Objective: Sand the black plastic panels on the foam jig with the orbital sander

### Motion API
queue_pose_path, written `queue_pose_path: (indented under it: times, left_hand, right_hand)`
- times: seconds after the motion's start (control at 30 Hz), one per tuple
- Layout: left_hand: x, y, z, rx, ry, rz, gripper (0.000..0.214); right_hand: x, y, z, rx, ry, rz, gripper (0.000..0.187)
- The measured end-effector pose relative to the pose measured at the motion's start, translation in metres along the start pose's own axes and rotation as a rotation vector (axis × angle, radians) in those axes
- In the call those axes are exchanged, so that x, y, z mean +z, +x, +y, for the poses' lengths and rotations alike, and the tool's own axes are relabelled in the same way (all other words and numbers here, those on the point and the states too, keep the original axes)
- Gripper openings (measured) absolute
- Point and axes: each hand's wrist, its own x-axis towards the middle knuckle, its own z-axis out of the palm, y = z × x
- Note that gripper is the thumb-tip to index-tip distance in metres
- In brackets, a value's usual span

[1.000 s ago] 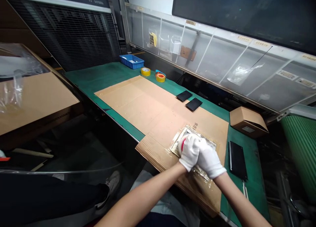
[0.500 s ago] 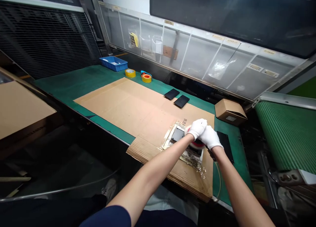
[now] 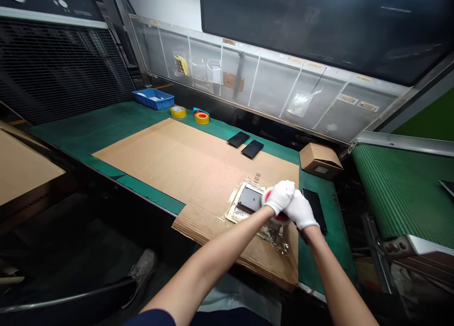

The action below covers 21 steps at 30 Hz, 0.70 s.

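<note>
My left hand (image 3: 279, 197) and my right hand (image 3: 301, 210) wear white gloves and are pressed together. Between them is a red-rimmed object, seemingly a tape roll (image 3: 282, 218), mostly hidden by the fingers. They rest over the right edge of a black flat panel in clear plastic wrap (image 3: 249, 200), which lies on a corrugated cardboard sheet (image 3: 198, 170). Just right of my right hand, a bare black panel (image 3: 315, 211) lies on the green bench mat (image 3: 329, 241).
Two black panels (image 3: 245, 143) lie near the far edge of the cardboard. Farther left stand a yellow tape roll (image 3: 178, 111), an orange-cored tape dispenser (image 3: 202, 118) and a blue tray (image 3: 153, 99). A small cardboard box (image 3: 320, 161) and a green ribbed conveyor (image 3: 400, 193) are on the right.
My hands have shifted toward the packet's right edge, uncovering the black panel in the wrap. The red-rimmed object now shows beneath them. The whole view has swung, moving the bench left.
</note>
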Motion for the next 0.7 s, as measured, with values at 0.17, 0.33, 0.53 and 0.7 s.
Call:
queue_pose_path:
  times: [0.17, 0.33, 0.53, 0.7]
  left_hand:
    - [-0.002, 0.038, 0.006, -0.071, -0.009, -0.017, 0.034]
    - [-0.008, -0.025, 0.004, -0.018, -0.031, 0.027, 0.032]
    - [-0.004, -0.076, 0.005, 0.114, -0.064, 0.052, 0.030]
    - [-0.001, -0.010, 0.030, -0.019, 0.030, -0.032, 0.035]
  right_hand:
    - [-0.020, 0.040, -0.001, -0.029, 0.015, -0.086, 0.043]
    - [0.002, -0.024, -0.009, 0.105, 0.039, -0.009, 0.042]
    - [0.026, -0.082, -0.008, 0.188, 0.082, 0.036, 0.040]
    - [0.004, -0.014, 0.016, 0.109, 0.077, -0.038, 0.041]
